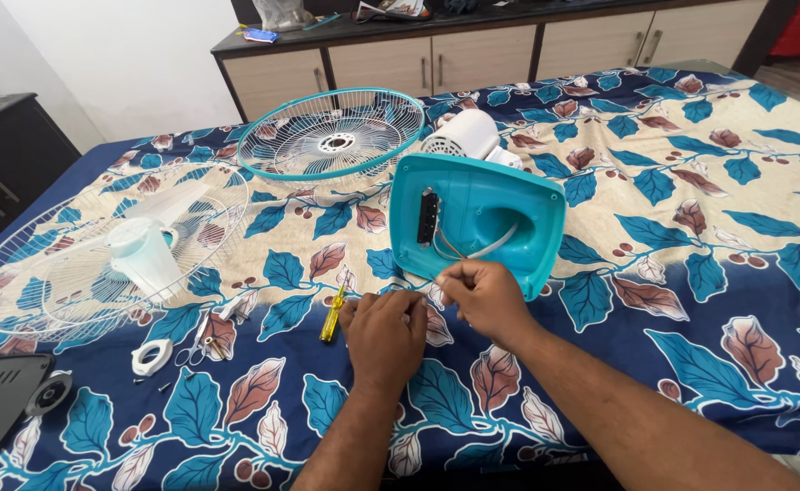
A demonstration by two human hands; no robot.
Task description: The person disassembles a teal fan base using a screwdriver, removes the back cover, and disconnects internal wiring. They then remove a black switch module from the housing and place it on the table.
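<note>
A teal fan base (500, 214) stands tilted on the bed, its hollow underside facing me, with a black switch block and white wires inside. My right hand (483, 300) pinches thin wires that come out of the base's lower edge. My left hand (384, 335) is closed just beside it, fingertips meeting the same wires. A white motor housing (462, 135) lies behind the base. A yellow-handled screwdriver (332, 315) lies just left of my left hand.
A teal-rimmed fan grille (329, 136) lies at the back, a white grille (81, 264) with a translucent blade hub (145, 257) at left. A white ring (151, 357), small screws and a dark cover (0, 400) lie front left. Cabinets stand behind the leaf-patterned bedsheet (691, 209).
</note>
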